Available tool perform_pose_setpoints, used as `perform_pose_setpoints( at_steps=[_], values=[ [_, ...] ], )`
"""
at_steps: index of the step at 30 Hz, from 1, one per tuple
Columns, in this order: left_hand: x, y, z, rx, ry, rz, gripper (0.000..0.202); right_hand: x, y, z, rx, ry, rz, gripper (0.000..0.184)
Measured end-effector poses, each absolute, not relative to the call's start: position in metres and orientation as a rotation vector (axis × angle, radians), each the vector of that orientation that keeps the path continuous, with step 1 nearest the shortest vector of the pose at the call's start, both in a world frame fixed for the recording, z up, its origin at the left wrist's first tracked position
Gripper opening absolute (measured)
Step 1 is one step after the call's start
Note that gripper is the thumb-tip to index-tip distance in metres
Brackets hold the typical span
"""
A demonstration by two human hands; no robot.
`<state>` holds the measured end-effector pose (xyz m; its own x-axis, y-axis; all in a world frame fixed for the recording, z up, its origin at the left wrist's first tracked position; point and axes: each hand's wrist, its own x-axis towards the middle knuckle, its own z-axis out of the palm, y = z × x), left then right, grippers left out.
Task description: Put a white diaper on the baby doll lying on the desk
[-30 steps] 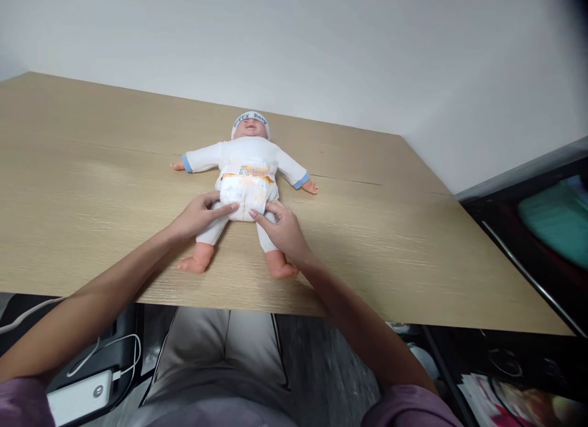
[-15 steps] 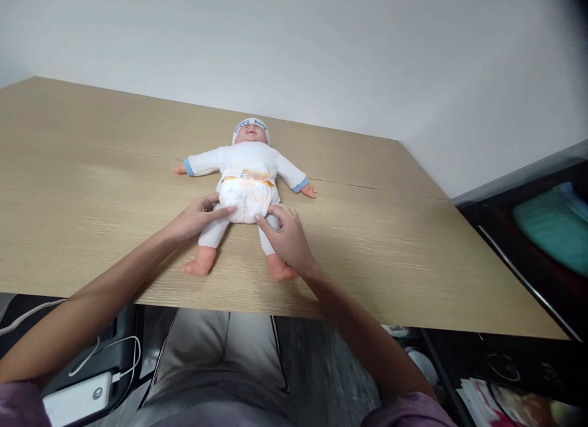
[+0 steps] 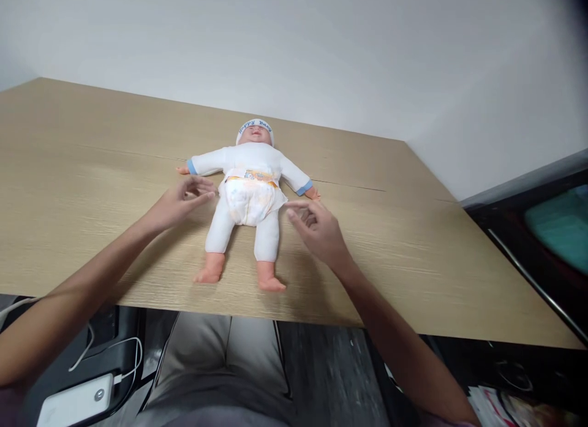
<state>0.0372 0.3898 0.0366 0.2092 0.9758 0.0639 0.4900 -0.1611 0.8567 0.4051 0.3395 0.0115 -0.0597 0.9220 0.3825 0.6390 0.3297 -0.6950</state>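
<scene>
A baby doll (image 3: 219, 231) in a white outfit with blue cuffs lies on its back, its legs pointing toward me. Around its hips is a white diaper (image 3: 250, 200) with an orange patterned waistband. My left hand (image 3: 186, 200) hovers just left of the diaper, thumb and fingers apart, holding nothing. On the other side, my right hand (image 3: 319, 228) has its fingers loosely bent and parted. Its fingertips are close to the diaper's flared right edge; whether they touch it I cannot tell.
The doll lies on a wooden table (image 3: 114, 231) set against a pale wall. Below the front edge, at the left, a white power bank (image 3: 76, 401) with a cable rests on a black surface. A dark-framed object (image 3: 542, 255) stands at the right.
Both hands have moved outward and up from the diaper's leg openings, letting go of it. The doll's legs have come closer together, and the diaper's right edge now flares out.
</scene>
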Motion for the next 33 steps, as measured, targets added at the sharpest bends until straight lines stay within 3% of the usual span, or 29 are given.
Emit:
perform_pose_setpoints(
  at_steps=[3,6,8,15,21,25,29,33],
  values=[
    [0.039,0.433,0.031,2.078,1.708,0.822,0.059,0.418,0.390,0.006,-1.438,-1.802,0.083,0.037],
    [0.048,0.483,0.024,2.234,1.926,0.679,0.075,0.418,0.449,-0.004,-1.522,-1.879,-0.086,0.053],
    [0.053,0.509,0.022,2.232,1.954,0.543,0.078,0.412,0.480,-0.008,-1.614,-1.946,-0.057,0.058],
    [0.065,0.497,0.032,2.185,2.056,0.487,0.063,0.391,0.499,0.005,-1.736,-1.947,0.112,0.039],
    [0.062,0.330,0.063,2.180,1.958,0.647,0.060,0.418,0.395,0.067,-1.432,-2.125,0.152,0.042],
    [0.052,0.164,0.045,2.228,1.678,0.653,0.052,0.431,0.272,0.102,-1.215,-2.283,0.227,0.036],
    [0.041,0.029,-0.009,2.079,1.503,0.585,0.029,0.422,0.162,0.091,-1.208,-2.435,0.373,0.044],
    [0.026,-0.038,-0.044,1.856,1.529,0.403,0.034,0.399,0.108,0.047,-1.255,-2.534,0.531,0.045]
  ],
)
